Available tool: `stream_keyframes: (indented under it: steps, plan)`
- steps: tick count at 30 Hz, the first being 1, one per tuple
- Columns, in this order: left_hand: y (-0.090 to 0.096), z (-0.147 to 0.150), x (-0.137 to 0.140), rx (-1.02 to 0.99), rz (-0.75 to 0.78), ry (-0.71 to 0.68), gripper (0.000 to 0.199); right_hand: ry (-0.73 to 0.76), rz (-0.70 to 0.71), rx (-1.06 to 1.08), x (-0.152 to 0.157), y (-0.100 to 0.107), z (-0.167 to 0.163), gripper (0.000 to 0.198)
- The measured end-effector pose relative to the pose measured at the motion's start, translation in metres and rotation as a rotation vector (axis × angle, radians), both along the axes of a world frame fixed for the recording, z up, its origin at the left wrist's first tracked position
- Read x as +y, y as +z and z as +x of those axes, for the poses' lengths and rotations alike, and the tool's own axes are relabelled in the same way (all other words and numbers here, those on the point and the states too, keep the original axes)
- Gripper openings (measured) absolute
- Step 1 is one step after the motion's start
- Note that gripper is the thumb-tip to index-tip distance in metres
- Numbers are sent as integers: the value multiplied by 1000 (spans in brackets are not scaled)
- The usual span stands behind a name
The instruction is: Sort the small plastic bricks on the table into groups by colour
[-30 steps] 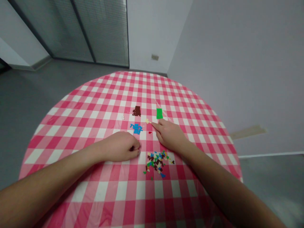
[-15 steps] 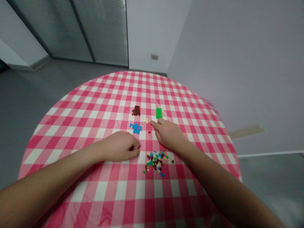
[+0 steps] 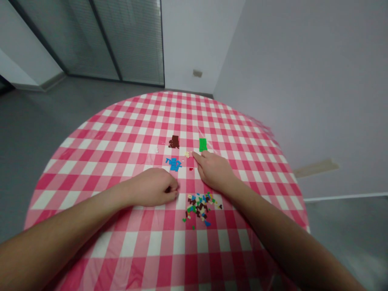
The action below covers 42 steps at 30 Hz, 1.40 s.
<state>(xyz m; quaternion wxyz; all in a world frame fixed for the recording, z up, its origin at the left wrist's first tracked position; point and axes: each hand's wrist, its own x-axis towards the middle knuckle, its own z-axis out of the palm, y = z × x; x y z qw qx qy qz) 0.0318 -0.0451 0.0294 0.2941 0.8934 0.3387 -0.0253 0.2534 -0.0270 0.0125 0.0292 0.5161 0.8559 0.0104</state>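
Observation:
My left hand [image 3: 154, 187] rests closed on the tablecloth, fingers curled; whether anything is inside is hidden. It lies just below a small heap of blue building bricks [image 3: 173, 164]. My right hand [image 3: 216, 169] stretches its index finger to the tablecloth beside a few cream bricks [image 3: 187, 154], while its other fingers are bent under and partly hidden. Just beyond that hand is a block of green bricks [image 3: 203, 144]. Tiny red bricks [image 3: 190, 169] lie left of its palm. Closer to me, between the forearms, spreads a mixed pile of coloured bricks [image 3: 200, 207].
Dark brown bricks [image 3: 173, 142] are grouped behind the blue ones, with a few white pieces [image 3: 157, 150] to their left. A pink-and-white checked cloth [image 3: 136, 250] covers the round table. Walls and a glass partition [image 3: 136, 40] stand beyond.
My right index fingertip has drawn slightly up and right, a little apart from the cream bricks. The left hand and the brick piles look the same.

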Motion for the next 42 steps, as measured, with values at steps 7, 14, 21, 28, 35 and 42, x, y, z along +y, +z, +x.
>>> stream_keyframes:
  steps: [7, 14, 21, 28, 35, 42]
  plan:
    - [-1, -1, 0, -1, 0, -5, 27, -26, -4, -36, 1, 1, -1, 44]
    - [-1, -1, -1, 10, 5, 4, 27, -21, -15, -38, 1, 3, -1, 45]
    - [0, 1, 0, 19, -3, 7, 27, -15, -20, -45, 1, 2, -2, 46]
    - [1, 0, 0, 20, -4, 7, 28, -13, -46, -49, 1, -1, -2, 47]
    - [1, 1, 0, 15, -1, 10, 28, -12, -25, -25, 0, -1, -2, 49]
    - [-2, -1, 0, 4, -8, 5, 27, 123, -44, 323, -1, 8, 10, 26]
